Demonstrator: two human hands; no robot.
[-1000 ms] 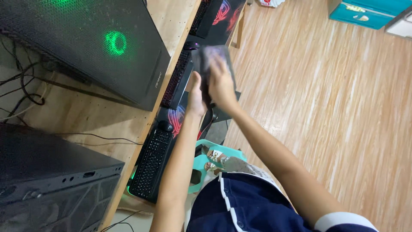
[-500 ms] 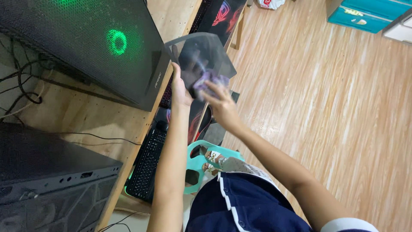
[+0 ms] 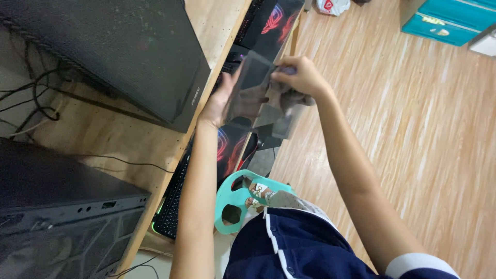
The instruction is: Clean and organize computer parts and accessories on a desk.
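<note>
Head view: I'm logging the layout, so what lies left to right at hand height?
Cables → computer case → left hand → dark panel → right hand → wood floor.

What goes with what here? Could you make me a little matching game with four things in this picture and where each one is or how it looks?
Things:
1. dark glass panel
2. grey cloth
3. teal stool
4. computer case

Descriptions:
A. standing on the wooden desk
B. under the right hand, pressed on the panel
C. on the floor beside the person's legs
D. propped up by the left hand

Pairs: 1-D, 2-B, 3-C, 4-A
</note>
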